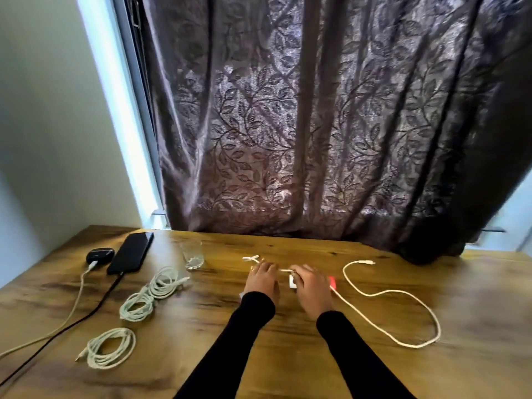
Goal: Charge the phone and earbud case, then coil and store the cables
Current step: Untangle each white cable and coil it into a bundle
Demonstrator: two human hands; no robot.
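A black phone [131,256] lies at the table's far left with a dark cable [86,313] plugged in. Beside it sits a black earbud case [100,254] with a white cable [75,305] in it. Both cables run off the left edge. My left hand [262,279] rests on the table, fingers touching a short white cable [251,258]. My right hand [312,286] covers a small white charger block [292,283] with a red part [332,281]. A long white cable [403,295] snakes loose to the right of it.
Two coiled white cables [152,295] lie left of centre, and another coil [110,347] sits nearer the front. A clear glass [193,255] stands behind them. A dark patterned curtain [316,125] hangs over the wooden table's [288,358] far edge.
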